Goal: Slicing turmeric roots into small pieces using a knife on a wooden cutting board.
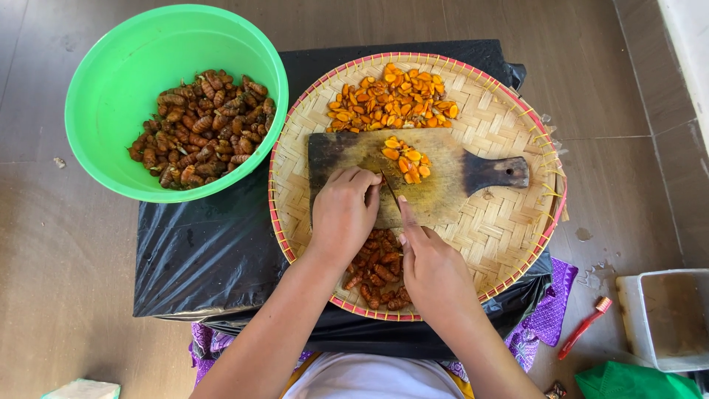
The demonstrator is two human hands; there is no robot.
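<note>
- hands meet over a dark wooden cutting board lying in a round woven tray.
- left hand curls its fingers down, pinning a root on the board; the root itself is hidden.
- right hand grips a knife, blade beside the left fingertips.
- orange slices sit on the board, whole brown roots near the wrists, a green bowl to the left.

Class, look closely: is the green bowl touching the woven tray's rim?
Touching. In the head view the green bowl overlaps the woven tray at its left rim, with no gap between them.
</note>
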